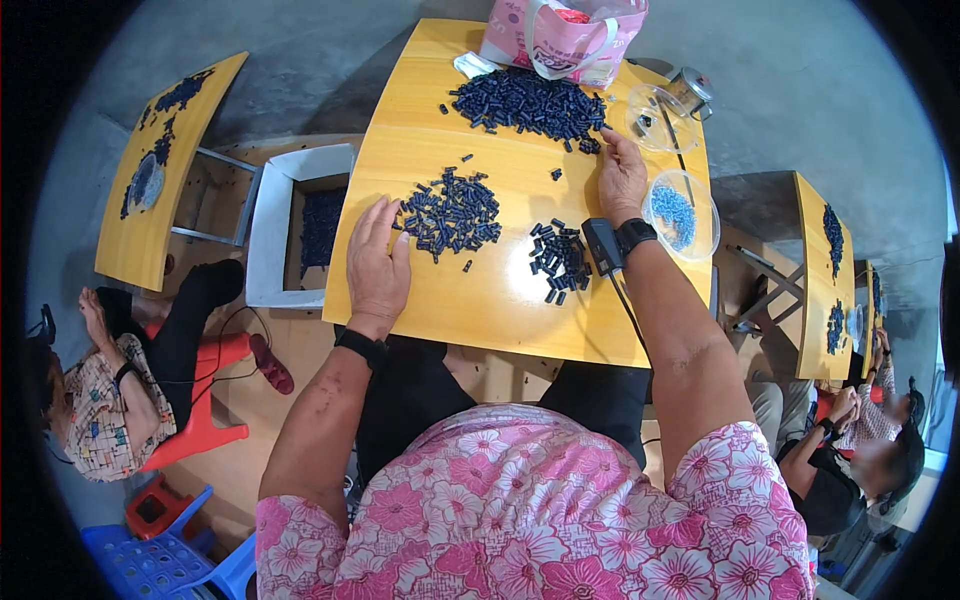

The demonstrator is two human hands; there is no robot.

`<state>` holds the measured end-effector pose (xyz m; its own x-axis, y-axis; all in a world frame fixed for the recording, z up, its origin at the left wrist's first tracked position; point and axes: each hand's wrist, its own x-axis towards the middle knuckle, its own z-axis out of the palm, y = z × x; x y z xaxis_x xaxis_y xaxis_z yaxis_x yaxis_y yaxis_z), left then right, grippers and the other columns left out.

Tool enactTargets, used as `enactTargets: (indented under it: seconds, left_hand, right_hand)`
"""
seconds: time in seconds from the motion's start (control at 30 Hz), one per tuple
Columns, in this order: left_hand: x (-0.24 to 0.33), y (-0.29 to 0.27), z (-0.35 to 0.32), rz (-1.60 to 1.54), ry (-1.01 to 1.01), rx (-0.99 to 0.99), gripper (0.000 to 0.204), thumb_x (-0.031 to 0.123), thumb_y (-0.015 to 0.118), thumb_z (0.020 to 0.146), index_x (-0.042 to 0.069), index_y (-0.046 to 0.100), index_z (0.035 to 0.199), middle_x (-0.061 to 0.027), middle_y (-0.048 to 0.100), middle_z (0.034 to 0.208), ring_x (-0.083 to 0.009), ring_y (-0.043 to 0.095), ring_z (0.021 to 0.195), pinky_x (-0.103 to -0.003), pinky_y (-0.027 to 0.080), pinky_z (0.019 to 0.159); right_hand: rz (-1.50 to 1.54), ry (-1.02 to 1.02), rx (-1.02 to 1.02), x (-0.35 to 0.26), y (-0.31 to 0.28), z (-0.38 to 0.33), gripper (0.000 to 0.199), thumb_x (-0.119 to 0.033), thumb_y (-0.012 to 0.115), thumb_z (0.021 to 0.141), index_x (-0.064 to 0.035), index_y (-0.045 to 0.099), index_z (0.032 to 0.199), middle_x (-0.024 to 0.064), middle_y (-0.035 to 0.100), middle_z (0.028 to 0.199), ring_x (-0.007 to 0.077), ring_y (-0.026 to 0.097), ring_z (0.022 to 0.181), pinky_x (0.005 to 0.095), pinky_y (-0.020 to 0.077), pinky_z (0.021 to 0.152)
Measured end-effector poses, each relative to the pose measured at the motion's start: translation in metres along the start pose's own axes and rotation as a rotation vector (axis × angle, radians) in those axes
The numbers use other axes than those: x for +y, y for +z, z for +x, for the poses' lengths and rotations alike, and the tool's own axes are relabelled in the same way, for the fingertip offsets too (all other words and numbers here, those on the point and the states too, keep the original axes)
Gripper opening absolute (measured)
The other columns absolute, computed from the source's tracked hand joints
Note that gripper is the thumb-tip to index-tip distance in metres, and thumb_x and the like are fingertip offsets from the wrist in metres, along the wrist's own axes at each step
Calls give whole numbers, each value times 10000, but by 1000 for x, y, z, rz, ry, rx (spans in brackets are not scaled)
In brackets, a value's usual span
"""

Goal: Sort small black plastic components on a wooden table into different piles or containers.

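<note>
The yellow wooden surface carries a pink bag at its far edge, a large heap of small dark blue tubes before it, a middle pile and a small pile nearer the person. Two clear round bowls sit at the right edge, one nearly bare, the other holding light blue bits. The left hand lies flat, fingers spread open, touching the middle pile, while the right hand reaches to the large heap's edge, fingers loosely curled, holding nothing that I can see.
</note>
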<state>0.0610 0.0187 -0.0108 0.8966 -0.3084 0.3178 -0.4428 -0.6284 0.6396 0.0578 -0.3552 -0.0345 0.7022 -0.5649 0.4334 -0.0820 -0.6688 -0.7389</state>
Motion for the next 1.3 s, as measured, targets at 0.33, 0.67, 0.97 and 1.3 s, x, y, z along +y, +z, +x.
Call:
enactTargets:
  seconds: [0.33, 0.67, 0.97, 1.3]
  left_hand:
    - [-20, -12, 6, -190, -87, 87, 437, 48, 514, 915, 11, 528, 1350, -202, 522, 1385, -336, 494, 1294, -383, 358, 1115]
    - [-42, -5, 20, 173, 11, 54, 443, 116, 548, 911, 37, 531, 1347, -171, 529, 1382, -352, 459, 1293, -436, 330, 1116]
    - [-40, -8, 16, 196, -95, -24, 488, 154, 521, 950, 41, 452, 1419, -231, 406, 1475, -377, 408, 1354, -428, 305, 1139]
    - [-38, -28, 0, 220, -83, -137, 524, 175, 511, 963, 56, 393, 1460, -248, 396, 1470, -398, 395, 1359, -428, 323, 1130]
  right_hand:
    - [111, 23, 58, 9, 9, 0, 294, 11, 613, 896, -101, 692, 1155, 48, 680, 1013, 149, 614, 915, 271, 492, 865]
    - [-216, 23, 115, -8, 4, -4, 203, -151, 655, 880, -124, 738, 1063, 140, 672, 1009, 319, 633, 975, 397, 500, 880]
    - [-302, 86, 84, -11, 1, 3, 198, -250, 666, 890, -129, 751, 1022, 147, 678, 967, 319, 647, 933, 406, 509, 848]
    - [-240, 145, 28, -16, -5, 7, 208, -257, 686, 879, -100, 756, 995, 143, 679, 955, 315, 654, 925, 377, 507, 845]
